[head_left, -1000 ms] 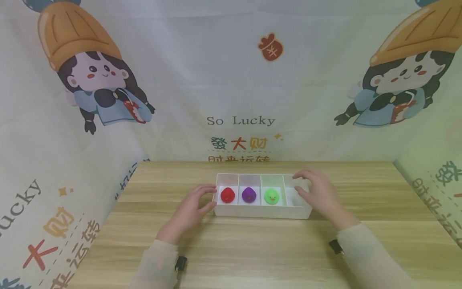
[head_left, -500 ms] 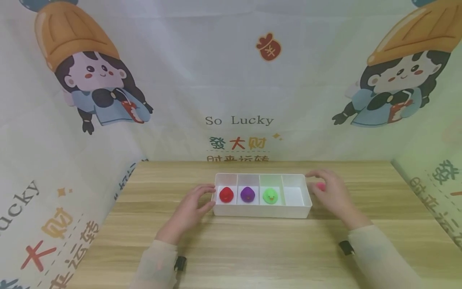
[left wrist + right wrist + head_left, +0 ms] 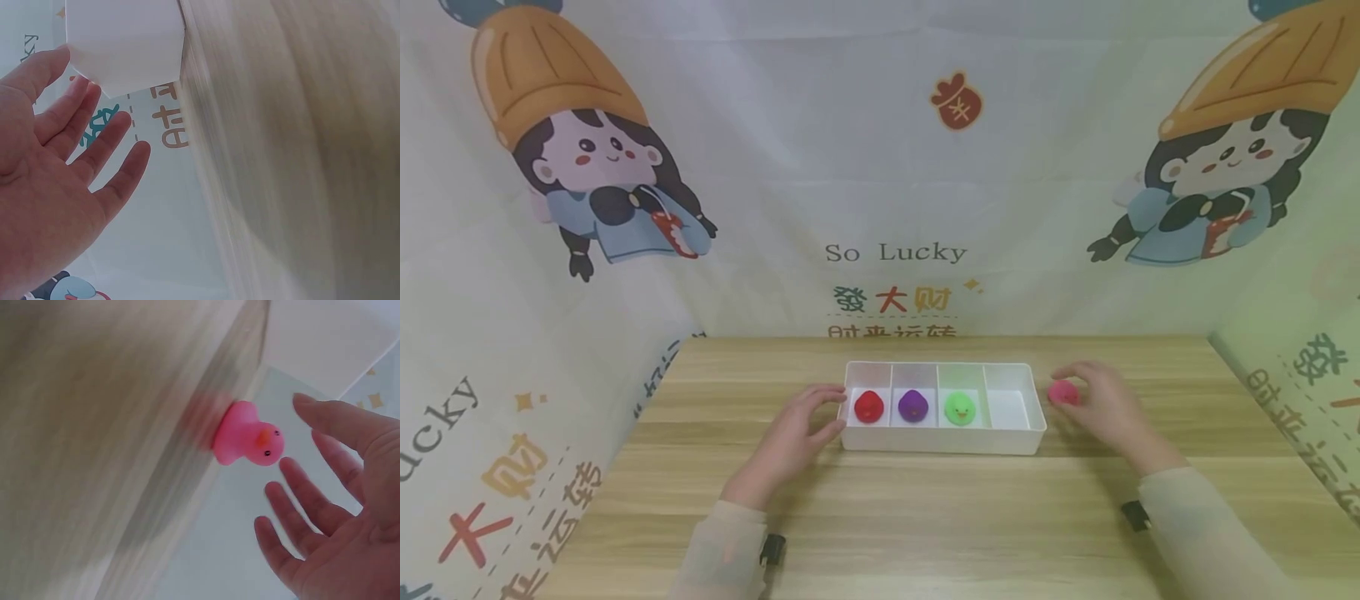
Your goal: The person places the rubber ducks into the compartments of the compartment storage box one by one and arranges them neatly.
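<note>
A white box [image 3: 943, 441] with several compartments sits on the table. From left to right it holds a red rubber duck [image 3: 869, 407], a purple one [image 3: 913, 406] and a light green duck [image 3: 959, 408]; the rightmost compartment bears nothing. My left hand [image 3: 795, 431] rests its thumb and fingertips against the box's left end, fingers spread in the left wrist view. To the right of the box a pink rubber duck [image 3: 240, 434] stands on the table. Around it, thumb and fingers apart, is my right hand [image 3: 1108, 408]; in the right wrist view the fingers do not grip the duck.
The wooden table [image 3: 925, 525] reaches back to a pale cloth backdrop [image 3: 760, 167] printed with cartoon figures and lettering. Bare wood shows in front of the box and on both sides. A dark wrist device [image 3: 1136, 515] sits below the right sleeve.
My right hand has moved right, from over the box's rightmost compartment to the pink duck, which has come into view. My left hand has stayed at the box's left end.
</note>
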Motion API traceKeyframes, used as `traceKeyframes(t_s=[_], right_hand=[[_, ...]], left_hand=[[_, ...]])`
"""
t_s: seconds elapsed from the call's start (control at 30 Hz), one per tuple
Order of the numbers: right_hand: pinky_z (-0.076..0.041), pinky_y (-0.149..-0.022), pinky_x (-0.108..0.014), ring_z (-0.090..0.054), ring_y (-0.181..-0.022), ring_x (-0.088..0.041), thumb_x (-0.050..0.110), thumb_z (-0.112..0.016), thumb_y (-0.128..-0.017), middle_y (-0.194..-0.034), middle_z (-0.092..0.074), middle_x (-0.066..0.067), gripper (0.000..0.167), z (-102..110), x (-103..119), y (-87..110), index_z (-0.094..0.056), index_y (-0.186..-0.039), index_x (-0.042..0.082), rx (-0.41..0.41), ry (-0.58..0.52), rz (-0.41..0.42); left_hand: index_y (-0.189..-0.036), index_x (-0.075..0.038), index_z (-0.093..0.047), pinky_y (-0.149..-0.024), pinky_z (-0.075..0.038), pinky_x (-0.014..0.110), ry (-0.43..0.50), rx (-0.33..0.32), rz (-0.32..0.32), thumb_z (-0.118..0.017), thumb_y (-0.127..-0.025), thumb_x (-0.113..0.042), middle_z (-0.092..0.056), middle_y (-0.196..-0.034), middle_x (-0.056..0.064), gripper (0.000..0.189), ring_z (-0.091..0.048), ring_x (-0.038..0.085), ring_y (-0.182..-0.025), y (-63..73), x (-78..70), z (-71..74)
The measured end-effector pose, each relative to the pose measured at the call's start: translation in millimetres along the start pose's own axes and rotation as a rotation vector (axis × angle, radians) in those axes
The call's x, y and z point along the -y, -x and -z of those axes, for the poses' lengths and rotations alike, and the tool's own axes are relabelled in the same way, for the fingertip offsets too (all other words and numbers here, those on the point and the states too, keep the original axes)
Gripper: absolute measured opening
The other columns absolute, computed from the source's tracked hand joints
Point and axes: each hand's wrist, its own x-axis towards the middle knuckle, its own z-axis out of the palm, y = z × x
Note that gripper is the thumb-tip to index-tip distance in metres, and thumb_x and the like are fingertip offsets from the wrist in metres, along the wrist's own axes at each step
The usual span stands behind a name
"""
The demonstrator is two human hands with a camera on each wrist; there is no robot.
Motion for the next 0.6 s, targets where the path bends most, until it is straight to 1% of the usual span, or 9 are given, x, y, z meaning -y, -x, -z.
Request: traceKeyframes(t_s=[0.1, 0.3, 0.47, 0.6], right_hand=[[-0.043, -0.109, -0.068, -0.055, -0.124, -0.054, 0.008, -0.083, -0.085, -0.127, -0.066, -0.031, 0.037, 0.9, -4.1, 0.6, -0.07, -0.118, -0.003, 0.029, 0.021, -0.026], [-0.044, -0.106, -0.07, -0.056, -0.123, -0.055, 0.013, -0.085, -0.084, -0.125, -0.067, -0.03, 0.039, 2.6, -9.0, 1.4, -0.07, -0.117, -0.001, 0.031, 0.067, -0.052], [-0.049, -0.1, -0.069, -0.06, -0.117, -0.053, 0.01, -0.084, -0.083, -0.121, -0.069, -0.03, 0.037, 2.9, -10.8, 2.0, -0.071, -0.116, 0.0, 0.054, 0.08, -0.075], [-0.053, -0.096, -0.066, -0.064, -0.113, -0.05, 0.012, -0.082, -0.086, -0.121, -0.07, -0.027, 0.035, 2.3, -12.3, 1.4, -0.07, -0.117, 0.001, 0.078, 0.073, -0.1]], left_hand=[[-0.137, -0.005, -0.062, -0.126, -0.031, 0.056, 0.006, -0.003, -0.003, -0.07, -0.098, -0.018, -0.054, -0.154, 0.009, 0.042, -0.044, 0.034, -0.148, -0.1, 0.3, -0.4], [-0.137, -0.005, -0.062, -0.126, -0.031, 0.056, 0.008, -0.002, -0.007, -0.07, -0.098, -0.019, -0.054, -0.154, 0.009, 0.042, -0.044, 0.034, -0.148, -0.2, 0.7, -0.1], [-0.138, -0.005, -0.061, -0.126, -0.031, 0.056, 0.009, 0.001, 0.0, -0.07, -0.099, -0.02, -0.053, -0.155, 0.009, 0.043, -0.043, 0.034, -0.148, -0.4, 0.4, -0.2], [-0.138, -0.006, -0.061, -0.126, -0.031, 0.056, 0.009, 0.0, 0.003, -0.07, -0.099, -0.02, -0.053, -0.154, 0.009, 0.043, -0.044, 0.034, -0.148, -0.7, 0.2, -0.6]])
